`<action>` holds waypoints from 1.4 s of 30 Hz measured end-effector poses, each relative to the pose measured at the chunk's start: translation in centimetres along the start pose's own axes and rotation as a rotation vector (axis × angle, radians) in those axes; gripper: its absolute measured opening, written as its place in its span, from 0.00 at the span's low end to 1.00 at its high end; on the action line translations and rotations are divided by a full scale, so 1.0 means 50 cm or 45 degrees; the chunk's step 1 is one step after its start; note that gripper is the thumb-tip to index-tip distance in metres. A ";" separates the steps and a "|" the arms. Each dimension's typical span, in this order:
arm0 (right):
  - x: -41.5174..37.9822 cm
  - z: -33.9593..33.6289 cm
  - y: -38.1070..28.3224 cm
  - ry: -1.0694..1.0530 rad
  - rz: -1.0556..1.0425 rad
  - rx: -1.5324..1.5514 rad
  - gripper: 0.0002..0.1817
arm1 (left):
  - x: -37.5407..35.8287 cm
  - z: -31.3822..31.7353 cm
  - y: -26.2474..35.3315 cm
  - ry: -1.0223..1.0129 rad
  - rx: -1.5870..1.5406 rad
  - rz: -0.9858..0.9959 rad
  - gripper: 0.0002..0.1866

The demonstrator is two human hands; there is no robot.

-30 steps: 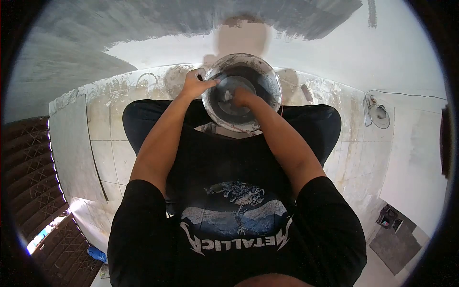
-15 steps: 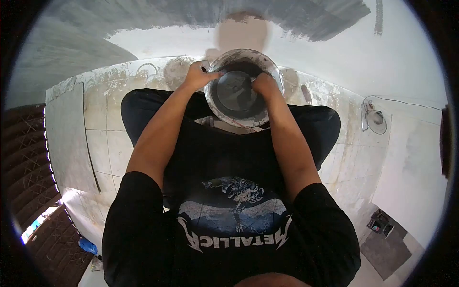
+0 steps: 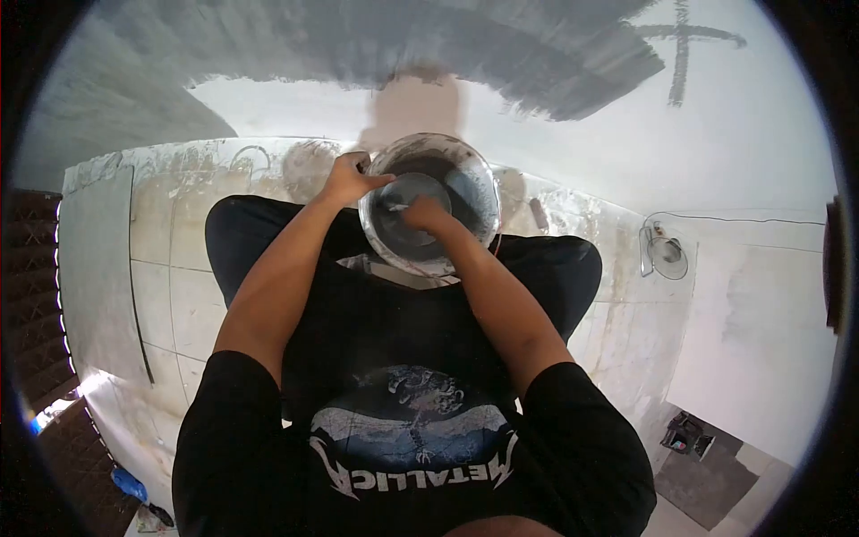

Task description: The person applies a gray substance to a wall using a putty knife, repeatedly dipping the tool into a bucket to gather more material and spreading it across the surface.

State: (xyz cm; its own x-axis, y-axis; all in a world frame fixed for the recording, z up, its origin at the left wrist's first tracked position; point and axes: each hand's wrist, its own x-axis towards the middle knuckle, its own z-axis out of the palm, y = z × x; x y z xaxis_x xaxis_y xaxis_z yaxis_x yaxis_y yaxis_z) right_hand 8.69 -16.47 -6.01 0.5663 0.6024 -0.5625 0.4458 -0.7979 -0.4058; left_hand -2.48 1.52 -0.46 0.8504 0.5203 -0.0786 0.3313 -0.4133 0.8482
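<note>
A round bucket with a smeared rim stands between my bent legs, and dark grey wet material lies inside it. My left hand grips the bucket's left rim, with the thumb over the edge. Inside the bucket, my right hand is closed near the middle, over the grey material. A small light-coloured piece shows at its fingertips; what it is, I cannot make out.
Beyond the bucket rises a wall, partly coated grey. A grey board lies at the left on the tiled floor. At the right are a fan-like object with a cable and a large pale board.
My right hand has moved from the bucket's right side to its middle. The view has shifted, so the bucket appears lower and further left. My left hand stays on the rim.
</note>
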 end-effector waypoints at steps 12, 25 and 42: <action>-0.005 -0.099 0.056 0.155 0.216 -0.013 0.33 | 0.004 0.002 -0.018 -0.043 0.023 -0.006 0.25; -0.010 -0.045 0.010 -0.084 -0.314 -0.305 0.23 | -0.005 -0.009 0.007 -0.016 0.035 -0.012 0.27; -0.004 0.019 0.031 0.003 -0.354 -0.448 0.14 | -0.004 -0.002 -0.006 -0.024 -0.053 -0.021 0.25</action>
State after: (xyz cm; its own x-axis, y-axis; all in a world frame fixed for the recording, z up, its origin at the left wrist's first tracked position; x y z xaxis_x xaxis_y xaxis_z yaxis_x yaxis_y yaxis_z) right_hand 8.62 -17.86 -7.21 0.3932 0.7933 -0.4648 0.7896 -0.5503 -0.2714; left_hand -2.77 1.62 -0.63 0.8525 0.5127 -0.1023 0.3285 -0.3731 0.8677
